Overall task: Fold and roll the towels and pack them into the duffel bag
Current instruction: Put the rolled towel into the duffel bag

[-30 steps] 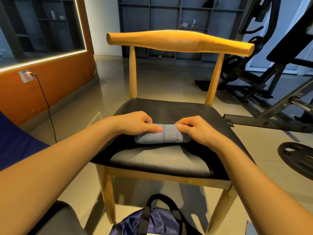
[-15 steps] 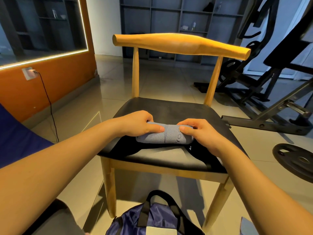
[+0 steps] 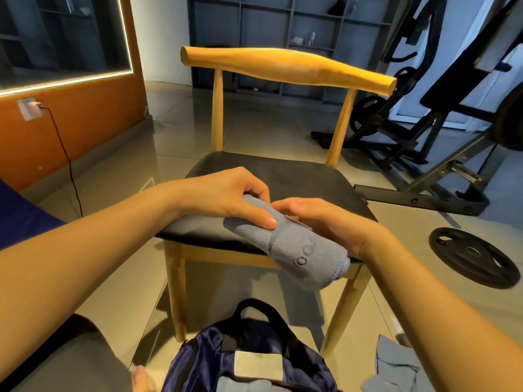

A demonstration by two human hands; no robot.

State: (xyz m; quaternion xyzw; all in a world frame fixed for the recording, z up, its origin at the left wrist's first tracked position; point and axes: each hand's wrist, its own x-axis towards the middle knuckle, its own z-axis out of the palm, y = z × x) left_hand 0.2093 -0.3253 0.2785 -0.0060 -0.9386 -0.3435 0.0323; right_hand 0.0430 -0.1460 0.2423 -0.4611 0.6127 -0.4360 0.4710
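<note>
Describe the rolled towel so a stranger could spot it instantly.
Find the wooden chair with the black padded seat. Over its front edge, the left hand and right hand grip a grey-blue terry towel rolled into a tight cylinder. Unlike the loose blue cloth lying on the tiled floor, it is rolled and has raised letters on its side.

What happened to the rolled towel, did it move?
Yes. The towel lay flat across the chair seat; now the left hand and right hand hold it lifted and turned, its near end sticking out past the seat's front edge, toward the bag.
</note>
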